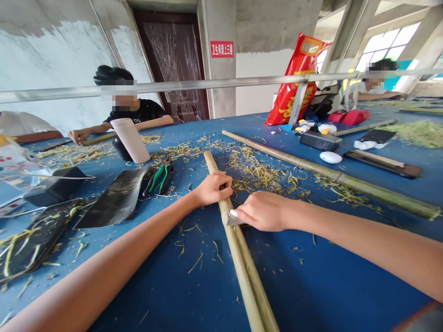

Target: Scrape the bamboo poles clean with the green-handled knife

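Note:
A pale bamboo pole (pixel 247 281) runs from the bottom edge toward the middle of the blue table, with a greenish strip along its right side. My left hand (pixel 212 188) is closed around the pole near its far end. Just below it, my right hand (pixel 263 211) pinches a small flat metal blade (pixel 235 220), whose edge rests against the pole. Much of the blade is hidden by my fingers. Thin curled shavings (pixel 259 173) lie around and beyond both hands.
A second bamboo pole (pixel 297 159) slants across the right. Green-handled pliers (pixel 159 177), a dark sheet (pixel 112 198) and a pale cylinder (pixel 130 140) lie or stand left. A metal rail (pixel 214 84) crosses behind, near a red bag (pixel 290 92). Other people sit across the table.

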`<state>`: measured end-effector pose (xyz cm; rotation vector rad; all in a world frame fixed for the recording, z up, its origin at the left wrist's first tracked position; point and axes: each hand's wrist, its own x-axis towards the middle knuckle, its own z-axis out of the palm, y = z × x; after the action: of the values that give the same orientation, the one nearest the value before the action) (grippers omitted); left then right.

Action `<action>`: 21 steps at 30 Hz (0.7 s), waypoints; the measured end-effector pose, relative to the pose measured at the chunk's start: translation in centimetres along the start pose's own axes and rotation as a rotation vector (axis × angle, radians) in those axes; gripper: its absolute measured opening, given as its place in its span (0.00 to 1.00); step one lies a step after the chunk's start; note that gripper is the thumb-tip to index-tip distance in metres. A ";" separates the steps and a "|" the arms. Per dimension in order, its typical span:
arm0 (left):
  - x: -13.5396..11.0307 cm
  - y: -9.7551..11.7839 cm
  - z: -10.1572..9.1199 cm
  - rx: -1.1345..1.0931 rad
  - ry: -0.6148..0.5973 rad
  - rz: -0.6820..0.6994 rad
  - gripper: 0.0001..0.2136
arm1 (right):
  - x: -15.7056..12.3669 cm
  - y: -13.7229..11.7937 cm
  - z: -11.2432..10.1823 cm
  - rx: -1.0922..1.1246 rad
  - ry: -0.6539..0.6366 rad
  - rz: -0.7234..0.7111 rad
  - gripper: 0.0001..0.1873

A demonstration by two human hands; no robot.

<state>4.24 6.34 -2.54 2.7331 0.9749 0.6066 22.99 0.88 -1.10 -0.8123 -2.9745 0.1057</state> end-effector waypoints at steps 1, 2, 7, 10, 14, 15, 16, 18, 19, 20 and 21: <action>0.0 0.0 0.0 0.002 -0.002 -0.004 0.07 | -0.1 -0.1 0.0 0.010 -0.007 -0.018 0.27; 0.0 0.1 0.0 0.004 -0.002 -0.008 0.07 | -0.2 -0.2 0.0 0.018 -0.009 -0.026 0.27; 0.0 0.1 0.0 -0.006 0.016 -0.014 0.07 | -0.2 -0.2 0.2 0.035 0.030 0.022 0.29; 0.0 0.1 0.0 -0.011 0.017 -0.018 0.07 | -0.2 -0.1 0.1 0.063 0.027 0.010 0.29; 0.0 0.2 -0.1 -0.022 0.015 -0.018 0.07 | -0.1 0.3 -0.1 0.129 0.037 -0.008 0.29; 0.0 0.2 -0.1 -0.025 0.014 -0.017 0.07 | 0.0 0.4 -0.1 0.123 0.056 0.009 0.30; 0.0 0.2 -0.1 -0.029 0.014 -0.018 0.07 | 0.0 0.4 0.0 0.100 0.077 0.030 0.30; 0.0 0.1 -0.1 -0.036 0.014 -0.024 0.07 | 0.2 0.4 0.2 0.021 0.106 0.072 0.29; 0.0 0.1 -0.1 -0.038 0.014 -0.027 0.07 | 0.3 0.4 0.3 -0.019 0.111 0.084 0.28; 0.0 0.0 -0.1 -0.039 0.015 -0.025 0.07 | 0.3 0.3 0.3 -0.052 0.108 0.088 0.28; 0.0 0.0 -0.1 -0.039 0.014 -0.021 0.07 | 0.4 0.2 0.4 -0.077 0.102 0.088 0.28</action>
<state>4.22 6.32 -2.47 2.6849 0.9836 0.6357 22.78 1.26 -1.50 -0.9287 -2.8635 -0.0452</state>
